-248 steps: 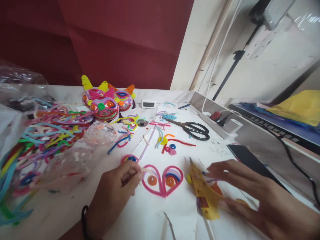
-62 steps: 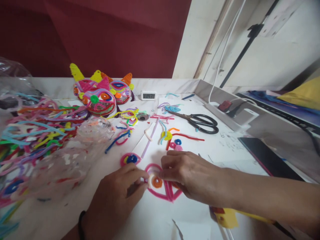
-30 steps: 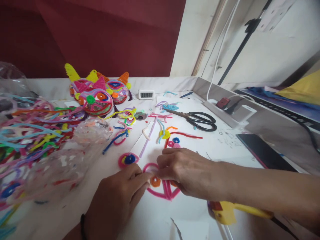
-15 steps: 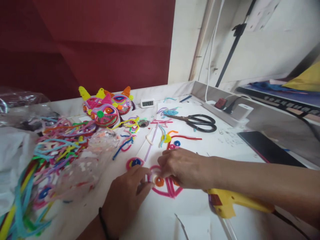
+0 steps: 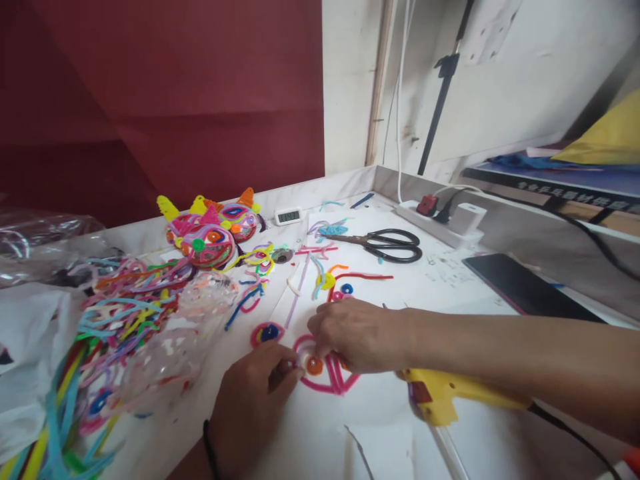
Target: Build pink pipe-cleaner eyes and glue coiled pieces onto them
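Note:
A pink pipe-cleaner heart shape (image 5: 327,381) with two orange coiled eyes lies on white paper. My left hand (image 5: 253,400) rests beside its left lobe, fingers pinched on a white pipe cleaner (image 5: 301,358) that curls round the left orange coil (image 5: 314,365). My right hand (image 5: 353,333) reaches across from the right and covers the right lobe; its fingertips press the same white strand. A yellow glue gun (image 5: 450,397) lies on the table under my right forearm.
A heap of coloured pipe cleaners (image 5: 110,313) and clear plastic fill the left. Finished masks (image 5: 210,233) and a small clock (image 5: 289,215) stand at the back. Black scissors (image 5: 385,244), loose coils (image 5: 340,290), a power strip (image 5: 450,217) and a dark phone (image 5: 520,290) lie right.
Eight seconds ago my right hand was by the glue gun; it now works on the heart with the left. Lately both hands stay put while the view swings left.

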`<state>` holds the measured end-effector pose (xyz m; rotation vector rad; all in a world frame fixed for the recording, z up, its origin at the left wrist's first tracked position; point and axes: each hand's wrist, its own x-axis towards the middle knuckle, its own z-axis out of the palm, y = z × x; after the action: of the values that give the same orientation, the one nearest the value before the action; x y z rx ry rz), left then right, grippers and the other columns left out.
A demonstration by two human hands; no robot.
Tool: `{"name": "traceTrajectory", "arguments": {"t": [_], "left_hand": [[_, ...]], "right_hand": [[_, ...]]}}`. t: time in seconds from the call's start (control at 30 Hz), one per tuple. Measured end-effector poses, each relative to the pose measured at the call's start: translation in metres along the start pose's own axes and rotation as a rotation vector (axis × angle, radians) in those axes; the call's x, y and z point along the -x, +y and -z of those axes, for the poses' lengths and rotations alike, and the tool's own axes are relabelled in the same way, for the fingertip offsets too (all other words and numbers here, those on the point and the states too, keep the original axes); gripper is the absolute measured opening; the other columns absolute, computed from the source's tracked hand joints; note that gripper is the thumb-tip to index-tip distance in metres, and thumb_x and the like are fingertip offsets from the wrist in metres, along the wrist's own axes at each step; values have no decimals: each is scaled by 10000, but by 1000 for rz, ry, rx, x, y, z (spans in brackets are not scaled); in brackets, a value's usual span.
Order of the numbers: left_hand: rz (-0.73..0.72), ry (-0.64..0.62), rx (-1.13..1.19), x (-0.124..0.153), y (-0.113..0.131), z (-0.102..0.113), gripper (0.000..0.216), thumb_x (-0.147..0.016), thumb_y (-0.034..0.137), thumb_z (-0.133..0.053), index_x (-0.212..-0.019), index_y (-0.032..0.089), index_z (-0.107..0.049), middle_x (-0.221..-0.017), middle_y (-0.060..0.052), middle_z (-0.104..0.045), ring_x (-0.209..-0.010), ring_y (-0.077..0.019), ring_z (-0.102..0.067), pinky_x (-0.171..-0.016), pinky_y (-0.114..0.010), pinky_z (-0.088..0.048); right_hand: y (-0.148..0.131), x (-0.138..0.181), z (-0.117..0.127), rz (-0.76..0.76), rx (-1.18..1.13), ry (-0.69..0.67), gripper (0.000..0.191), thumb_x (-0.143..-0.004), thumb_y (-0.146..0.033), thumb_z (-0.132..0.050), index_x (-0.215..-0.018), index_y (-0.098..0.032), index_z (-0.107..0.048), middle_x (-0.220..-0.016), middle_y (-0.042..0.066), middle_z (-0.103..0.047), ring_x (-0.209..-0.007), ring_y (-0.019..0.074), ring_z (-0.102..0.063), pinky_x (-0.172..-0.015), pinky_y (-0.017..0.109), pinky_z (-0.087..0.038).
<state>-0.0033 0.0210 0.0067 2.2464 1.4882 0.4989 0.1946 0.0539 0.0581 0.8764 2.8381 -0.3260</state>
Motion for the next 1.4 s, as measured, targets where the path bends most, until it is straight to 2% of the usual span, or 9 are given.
{"name": "traceTrajectory", "arguments": {"t": [0.17, 0.3, 0.4, 0.53, 0.63, 0.87, 1.03, 1.23, 1.4], "left_hand": [[36, -72, -61, -4, 6, 5, 106, -801, 216, -537, -765, 227, -635, -613, 46, -628, -568, -127, -586, -522, -220, -405], [0, -108, -112, -5, 7, 6, 150, -815, 193, -508, -746, 226, -638, -655, 33, -651, -602, -134, -604, -548, -227, -427], [-89, -97, -127, -4, 3, 8, 192, -835, 180, -479, -773, 233, -653, -728, 19, -671, -660, -140, -632, -590, -233, -460], [-316, -119, -179, -7, -5, 13, 300, -881, 178, -396, -883, 243, -689, -832, -17, -686, -711, -159, -662, -626, -255, -505], [-412, -157, -191, -14, -10, 18, 317, -894, 170, -396, -918, 244, -702, -833, -21, -689, -697, -159, -665, -618, -253, -516], [-420, -190, -177, -23, -14, 18, 208, -872, 164, -519, -810, 228, -707, -805, 0, -689, -707, -140, -654, -660, -230, -515], [-445, -149, -155, -21, -16, 15, 205, -880, 177, -513, -803, 222, -698, -786, 2, -675, -675, -141, -641, -640, -240, -512], [-413, -155, -180, -21, -15, 13, 232, -902, 206, -472, -823, 232, -689, -792, -2, -666, -694, -164, -640, -667, -283, -511], [-373, -137, -164, -19, -13, 11, 242, -906, 227, -463, -798, 234, -679, -787, 4, -659, -683, -147, -628, -638, -253, -482]], "right_hand": [[0, -2, 4, -6, 13, -46, 260, -778, -70, -588, -955, -200, -726, -936, 53, -684, -901, 203, -597, -622, 272, -380], [0, -3, 8, -39, 11, -80, 267, -787, -93, -587, -984, -211, -724, -947, 64, -691, -932, 224, -601, -622, 283, -387], [0, -3, 11, -56, 8, -99, 283, -795, -93, -580, -1002, -223, -721, -960, 62, -694, -948, 228, -603, -628, 281, -397], [0, -5, 12, -37, 22, -123, 300, -787, -87, -598, -1018, -236, -717, -960, 54, -693, -943, 220, -601, -641, 276, -399], [0, -6, 13, -24, 36, -127, 265, -796, -97, -594, -992, -220, -723, -935, 60, -693, -908, 216, -604, -629, 279, -392], [1, -6, 11, 4, 37, -99, 211, -781, -80, -607, -918, -185, -729, -915, 51, -694, -861, 187, -596, -588, 270, -373], [3, -6, 9, 2, -8, -70, 258, -740, -55, -622, -917, -209, -729, -905, 35, -691, -833, 174, -591, -578, 266, -356], [3, -7, 8, -6, -2, -92, 192, -759, -74, -609, -864, -189, -720, -881, 46, -688, -838, 183, -587, -581, 270, -352], [1, -8, 8, 0, 38, -76, 148, -775, -76, -603, -826, -166, -709, -882, 51, -684, -812, 184, -589, -570, 285, -350]]}}
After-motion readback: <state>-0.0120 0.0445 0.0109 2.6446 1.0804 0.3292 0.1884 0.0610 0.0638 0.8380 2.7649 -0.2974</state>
